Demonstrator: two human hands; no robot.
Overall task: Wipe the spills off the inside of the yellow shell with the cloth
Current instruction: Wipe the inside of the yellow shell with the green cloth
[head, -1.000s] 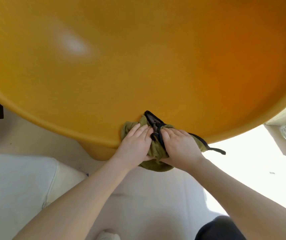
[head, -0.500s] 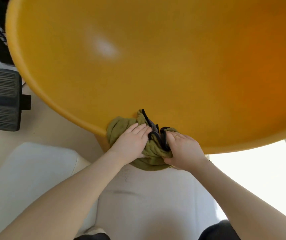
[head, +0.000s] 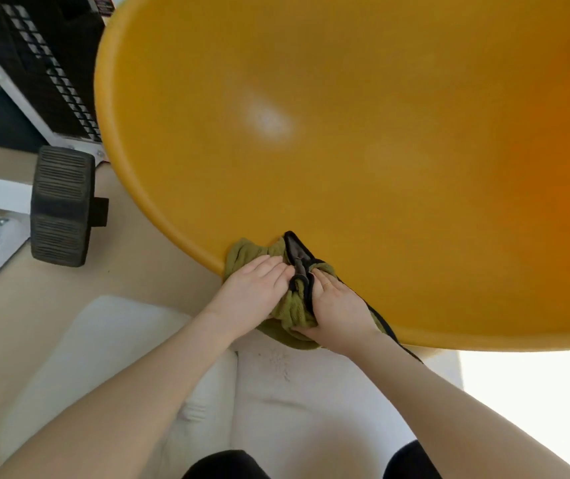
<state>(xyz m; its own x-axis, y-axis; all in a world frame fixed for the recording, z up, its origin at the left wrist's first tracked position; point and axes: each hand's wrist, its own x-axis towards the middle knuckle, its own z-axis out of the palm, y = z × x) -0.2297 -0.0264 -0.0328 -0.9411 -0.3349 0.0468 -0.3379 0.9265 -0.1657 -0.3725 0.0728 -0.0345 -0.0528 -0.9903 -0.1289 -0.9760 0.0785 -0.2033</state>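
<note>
The big yellow shell (head: 380, 140) fills the upper right of the head view, its smooth inside facing me with a pale glare patch near the middle. An olive-green cloth (head: 290, 305) with black edging is bunched over the shell's near rim. My left hand (head: 254, 283) lies on the cloth's left part with its fingers fairly straight. My right hand (head: 337, 307) grips the cloth's right part, fingers curled into the folds, a ring showing. A black edge strip trails right along the rim.
A black ribbed pedal (head: 60, 205) sits on the beige floor at the left. Behind it stands dark equipment on a white frame (head: 28, 84). White cushions (head: 111, 368) lie under my arms. Bright floor shows at the lower right.
Both hands and the cloth have slid left along the near rim. My view has swung left, so the shell's left edge, the pedal and the dark equipment have come into sight.
</note>
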